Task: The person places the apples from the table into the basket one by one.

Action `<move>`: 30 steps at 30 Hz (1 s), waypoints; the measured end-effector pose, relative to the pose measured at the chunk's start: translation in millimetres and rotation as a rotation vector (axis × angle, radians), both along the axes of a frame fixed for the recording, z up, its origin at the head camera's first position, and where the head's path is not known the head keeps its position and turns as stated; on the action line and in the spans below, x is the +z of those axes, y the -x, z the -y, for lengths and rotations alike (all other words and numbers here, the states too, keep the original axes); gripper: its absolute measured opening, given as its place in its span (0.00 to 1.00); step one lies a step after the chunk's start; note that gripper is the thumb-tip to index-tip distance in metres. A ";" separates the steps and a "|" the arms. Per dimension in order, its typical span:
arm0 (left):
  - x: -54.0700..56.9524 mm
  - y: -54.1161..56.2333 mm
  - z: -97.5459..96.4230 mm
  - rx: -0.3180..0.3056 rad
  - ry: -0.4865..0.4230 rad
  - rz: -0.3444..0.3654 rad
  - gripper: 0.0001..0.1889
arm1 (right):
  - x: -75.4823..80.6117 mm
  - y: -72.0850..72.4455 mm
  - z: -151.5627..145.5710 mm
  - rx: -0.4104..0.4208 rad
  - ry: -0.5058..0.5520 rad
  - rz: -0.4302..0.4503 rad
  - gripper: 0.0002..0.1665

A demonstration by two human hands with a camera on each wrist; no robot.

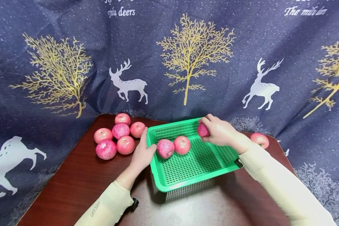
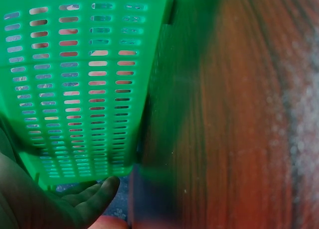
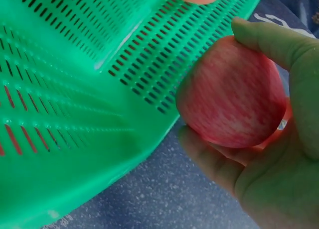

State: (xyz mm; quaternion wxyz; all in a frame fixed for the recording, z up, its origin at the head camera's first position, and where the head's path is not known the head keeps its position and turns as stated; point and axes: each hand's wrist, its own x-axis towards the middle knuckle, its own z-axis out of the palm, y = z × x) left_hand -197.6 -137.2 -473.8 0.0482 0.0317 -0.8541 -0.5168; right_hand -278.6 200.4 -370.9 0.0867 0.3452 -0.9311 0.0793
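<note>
A green plastic basket point(image 1: 192, 169) with slotted walls is at the middle of the table, a shadow under its near edge. My left hand point(image 1: 143, 152) grips its left rim, thumb over the edge; in the left wrist view, the fingers point(image 2: 102, 196) show against the slotted outer side. Over the basket's far right part, my right hand point(image 1: 218, 130) holds a red apple point(image 3: 232, 92) between thumb and fingers. Two other apples lie inside toward the left: a streaked one point(image 1: 165, 148) and a paler one point(image 1: 182, 145) touching or nearly touching it.
Several apples point(image 1: 120, 131) sit grouped on the brown wooden table point(image 1: 81, 175) left of the basket. One more apple point(image 1: 259, 140) is at the table's right, beyond my right forearm. A dark blue cloth point(image 1: 158, 47) with trees and deer hangs behind.
</note>
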 end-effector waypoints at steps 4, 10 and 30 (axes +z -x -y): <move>0.8 -0.1 -0.2 -0.001 0.004 0.001 0.49 | -2.7 4.8 4.6 0.013 -0.041 0.031 0.37; 0.0 0.3 0.2 0.003 0.008 0.004 0.49 | -2.9 7.9 15.5 0.015 -0.143 0.083 0.40; -7.8 4.1 3.5 0.001 0.018 -0.027 0.47 | -27.0 20.2 36.3 0.055 -0.343 0.193 0.41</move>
